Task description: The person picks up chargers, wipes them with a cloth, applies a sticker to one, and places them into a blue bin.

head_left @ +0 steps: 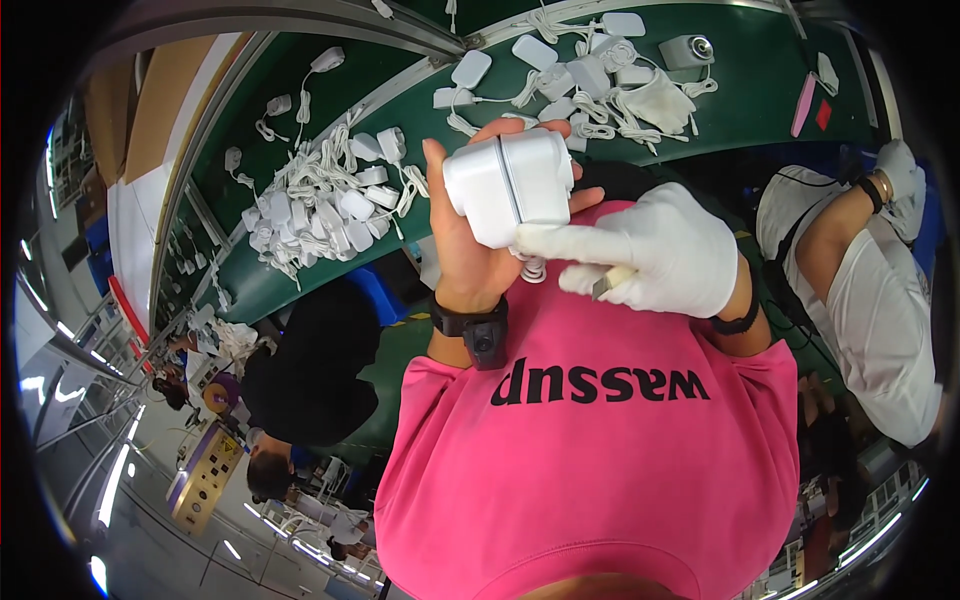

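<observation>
My bare left hand is wrapped round two white power adapters, pressed side by side with a dark seam between them. A short coil of white cable hangs beneath them. My right hand, in a white glove, reaches in from the right. Its outstretched index finger touches the lower edge of the adapters. The other fingers are curled round a small tool with a cream body and a flat grey end; its exact kind is unclear.
A large heap of white adapters with cables lies on the green bench at the left. Another pile sits at the far middle. A pink strip and a red piece lie at the right. A co-worker's arm is nearby.
</observation>
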The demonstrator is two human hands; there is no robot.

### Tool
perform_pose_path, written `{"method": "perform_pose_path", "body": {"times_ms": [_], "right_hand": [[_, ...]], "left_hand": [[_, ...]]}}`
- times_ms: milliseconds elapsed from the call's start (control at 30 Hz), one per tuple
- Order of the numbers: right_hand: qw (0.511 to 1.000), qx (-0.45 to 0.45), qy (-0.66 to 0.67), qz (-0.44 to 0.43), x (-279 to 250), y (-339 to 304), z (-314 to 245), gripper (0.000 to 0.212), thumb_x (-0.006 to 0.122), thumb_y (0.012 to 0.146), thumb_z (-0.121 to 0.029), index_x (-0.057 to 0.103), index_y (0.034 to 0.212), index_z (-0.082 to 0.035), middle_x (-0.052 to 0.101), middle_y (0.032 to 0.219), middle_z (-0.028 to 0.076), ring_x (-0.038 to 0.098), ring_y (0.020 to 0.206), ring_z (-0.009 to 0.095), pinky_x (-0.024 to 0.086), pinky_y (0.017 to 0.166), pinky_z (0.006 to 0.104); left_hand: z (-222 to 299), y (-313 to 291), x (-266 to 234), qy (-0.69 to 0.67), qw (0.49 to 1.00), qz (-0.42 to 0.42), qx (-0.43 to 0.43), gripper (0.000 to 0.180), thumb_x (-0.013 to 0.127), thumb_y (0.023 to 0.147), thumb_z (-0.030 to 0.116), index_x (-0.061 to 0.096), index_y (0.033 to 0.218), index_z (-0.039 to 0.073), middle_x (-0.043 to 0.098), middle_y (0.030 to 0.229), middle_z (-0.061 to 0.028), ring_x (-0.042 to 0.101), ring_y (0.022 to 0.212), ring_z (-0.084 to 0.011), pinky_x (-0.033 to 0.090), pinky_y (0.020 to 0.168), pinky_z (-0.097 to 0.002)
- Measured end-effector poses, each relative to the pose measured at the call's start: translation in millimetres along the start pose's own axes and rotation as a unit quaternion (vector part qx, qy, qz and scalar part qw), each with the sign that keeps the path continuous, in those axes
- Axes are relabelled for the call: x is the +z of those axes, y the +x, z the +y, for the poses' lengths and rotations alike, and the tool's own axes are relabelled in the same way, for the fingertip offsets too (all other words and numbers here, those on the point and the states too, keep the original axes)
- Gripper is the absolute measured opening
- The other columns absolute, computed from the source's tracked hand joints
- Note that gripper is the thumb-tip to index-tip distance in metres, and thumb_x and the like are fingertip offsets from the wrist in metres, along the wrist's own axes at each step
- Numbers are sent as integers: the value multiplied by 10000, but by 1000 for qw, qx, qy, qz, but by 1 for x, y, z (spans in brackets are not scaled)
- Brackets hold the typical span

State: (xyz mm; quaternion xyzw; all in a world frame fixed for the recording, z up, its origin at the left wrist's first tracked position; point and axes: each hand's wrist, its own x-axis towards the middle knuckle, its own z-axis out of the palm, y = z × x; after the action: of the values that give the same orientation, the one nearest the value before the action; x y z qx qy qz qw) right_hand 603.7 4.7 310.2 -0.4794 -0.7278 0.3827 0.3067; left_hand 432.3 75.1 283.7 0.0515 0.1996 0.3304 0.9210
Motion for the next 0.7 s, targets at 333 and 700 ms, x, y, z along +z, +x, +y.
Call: {"method": "perform_pose_path", "body": {"times_ms": [333, 700], "right_hand": [[998, 5, -36, 43, 7, -3, 4, 466, 698, 689, -141, 609, 1143, -197, 558, 563, 43, 551, 464, 228, 426, 432, 292], [977, 44, 170, 121, -2, -23, 21, 333, 707, 764, -140, 618, 1069, -42, 579, 623, 39, 483, 440, 131, 369, 428, 272]], "left_hand": [[0, 1, -1, 69, 998, 7, 12, 678, 180, 911, 629, 469, 1158, 69, 485, 1229, -235, 581, 984, -331, 515, 817, -474], [1, 1, -10, 142, 989, -3, 31, 662, 257, 886, 655, 475, 1187, 107, 418, 1283, -230, 536, 992, -359, 513, 734, -522]]}}
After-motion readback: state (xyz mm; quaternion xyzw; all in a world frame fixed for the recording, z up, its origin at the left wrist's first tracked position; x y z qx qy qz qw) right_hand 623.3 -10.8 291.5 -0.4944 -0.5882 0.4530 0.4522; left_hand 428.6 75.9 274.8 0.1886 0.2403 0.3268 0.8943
